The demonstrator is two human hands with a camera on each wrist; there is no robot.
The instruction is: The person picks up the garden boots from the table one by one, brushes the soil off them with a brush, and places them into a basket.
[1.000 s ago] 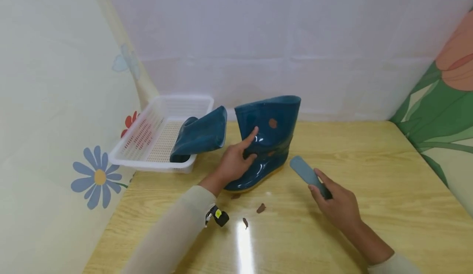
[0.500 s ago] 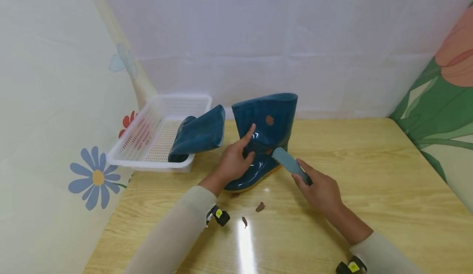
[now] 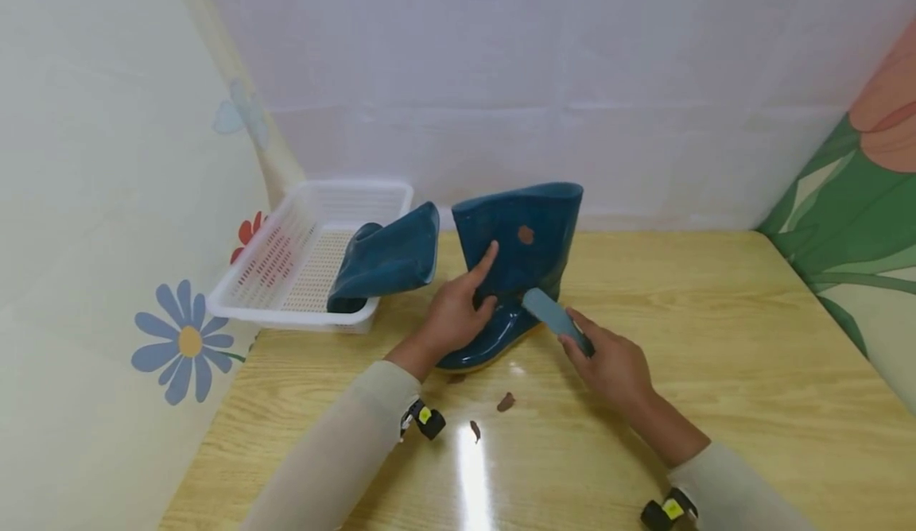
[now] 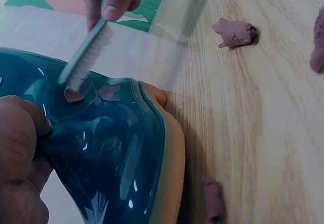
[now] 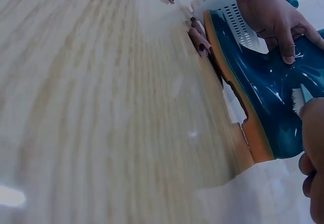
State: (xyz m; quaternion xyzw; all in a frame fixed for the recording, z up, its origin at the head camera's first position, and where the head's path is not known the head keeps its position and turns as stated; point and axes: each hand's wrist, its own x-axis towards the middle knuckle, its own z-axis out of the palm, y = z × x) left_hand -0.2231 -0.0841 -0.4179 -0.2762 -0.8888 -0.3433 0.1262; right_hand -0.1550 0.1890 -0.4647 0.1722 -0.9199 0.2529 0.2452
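A glossy blue-green rain boot [image 3: 529,269] stands upright on the wooden table, toe toward the near left. My left hand [image 3: 454,312] grips it at the ankle, index finger pointing up along the shaft. My right hand [image 3: 615,368] holds a small blue-grey brush [image 3: 547,312] by its dark handle end. In the left wrist view its white bristles [image 4: 88,62] meet the boot right at a brown patch [image 4: 74,96] on the ankle. Another brown patch [image 3: 525,234] shows higher on the shaft.
Left of the boot is a white plastic basket [image 3: 286,323], with a second boot [image 3: 390,257] leaning over its rim. Several brown crumbs lie before the toe, among them a curled piece [image 3: 506,401] and a thin one [image 3: 475,431]. A pale cloth wall [image 3: 644,118] rises behind the table.
My right hand has moved left, bringing the brush from beside the boot onto its ankle. The left hand keeps its grip, and the boot stays in place.
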